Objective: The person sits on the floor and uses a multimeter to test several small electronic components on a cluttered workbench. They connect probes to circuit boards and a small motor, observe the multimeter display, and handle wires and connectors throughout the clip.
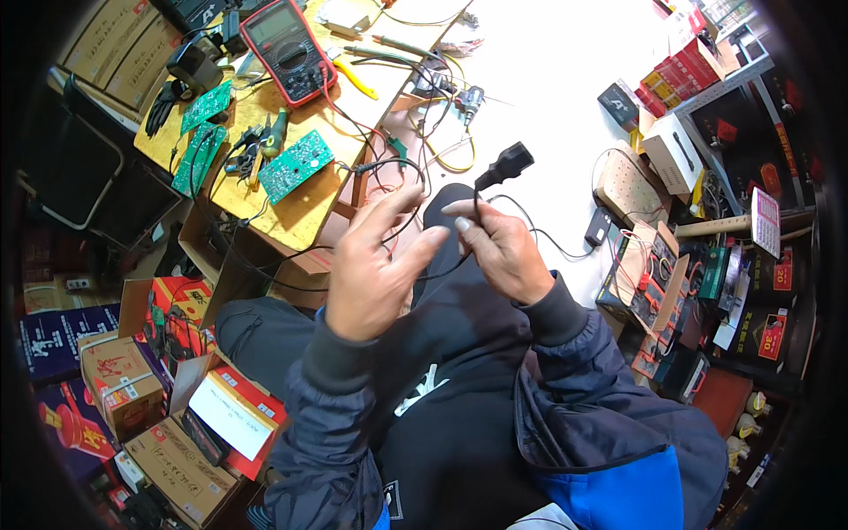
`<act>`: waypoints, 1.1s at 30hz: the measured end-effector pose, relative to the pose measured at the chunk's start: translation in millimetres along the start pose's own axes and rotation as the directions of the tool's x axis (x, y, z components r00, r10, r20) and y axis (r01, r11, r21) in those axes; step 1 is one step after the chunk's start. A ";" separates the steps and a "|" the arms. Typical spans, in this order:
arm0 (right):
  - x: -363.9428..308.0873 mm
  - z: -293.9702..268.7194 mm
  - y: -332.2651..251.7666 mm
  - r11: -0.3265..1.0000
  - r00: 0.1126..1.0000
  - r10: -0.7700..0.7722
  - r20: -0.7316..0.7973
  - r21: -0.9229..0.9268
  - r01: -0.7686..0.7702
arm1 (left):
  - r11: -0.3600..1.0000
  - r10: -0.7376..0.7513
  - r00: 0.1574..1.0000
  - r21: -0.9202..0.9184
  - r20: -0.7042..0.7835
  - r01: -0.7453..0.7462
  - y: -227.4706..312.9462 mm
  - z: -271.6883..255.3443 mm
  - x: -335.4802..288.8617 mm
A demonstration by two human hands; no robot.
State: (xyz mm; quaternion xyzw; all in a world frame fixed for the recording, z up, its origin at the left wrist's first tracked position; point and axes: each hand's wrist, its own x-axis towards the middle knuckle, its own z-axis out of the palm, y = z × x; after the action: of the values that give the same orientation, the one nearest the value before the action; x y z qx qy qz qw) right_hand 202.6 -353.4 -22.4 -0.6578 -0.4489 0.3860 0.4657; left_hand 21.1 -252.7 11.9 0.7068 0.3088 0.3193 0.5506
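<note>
My right hand point(507, 249) pinches a thin black power cord point(478, 205) between thumb and fingers. The cord's black plug point(507, 165) sticks up just above those fingers, tilted to the right. My left hand point(375, 256) is held up over my lap, with thumb and fingers apart. Loops of black cable run behind and beside its fingers, and I see nothing gripped in it. Close by on the wooden table lies a green circuit board point(297, 166). Part of the cord is hidden behind my hands.
The yellow wooden table point(291, 225) carries a red multimeter point(287, 51), yellow-handled pliers point(356, 79) and more circuit boards point(198, 159). Tangled leads hang off its right edge. Cardboard boxes point(124, 380) crowd the lower left. At right are a black adapter point(598, 227) and an open box point(649, 278).
</note>
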 end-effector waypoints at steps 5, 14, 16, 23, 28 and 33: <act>0.4 14.5 8.1 0.967 0.983 -0.145 0.117 -0.194 0.165 | 0.852 -0.180 0.973 -0.470 0.145 0.228 -16.0 24.5 13.8; 5.5 13.9 6.5 0.964 0.988 -0.148 0.047 -0.215 0.155 | 0.828 -0.048 0.994 -0.553 0.096 0.094 -42.7 18.5 -9.9; 5.3 8.8 -0.6 0.969 0.981 -0.192 0.025 -0.156 0.194 | 0.825 -0.017 0.996 -0.562 0.091 0.065 -49.5 16.7 -13.6; 5.2 8.8 -16.3 0.924 0.928 -0.372 0.010 -0.087 0.372 | 0.761 -0.041 0.997 -0.645 0.058 0.069 -62.3 12.7 -23.6; 4.6 16.7 -10.8 0.941 0.994 -0.106 -0.025 0.321 0.109 | 0.827 -0.138 0.988 -0.541 0.066 0.151 -61.4 11.7 -27.8; 19.5 10.2 10.5 0.659 0.983 0.185 -0.004 0.742 -0.121 | 0.725 -0.334 0.925 -0.578 0.182 0.375 -59.5 12.7 -31.6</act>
State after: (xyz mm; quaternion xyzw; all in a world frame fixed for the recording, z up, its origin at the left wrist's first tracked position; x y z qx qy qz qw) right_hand 201.4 -333.9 -37.0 -0.4635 -0.1789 0.5457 0.6748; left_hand 7.0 -272.9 -52.1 0.4324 0.3022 0.2663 0.8068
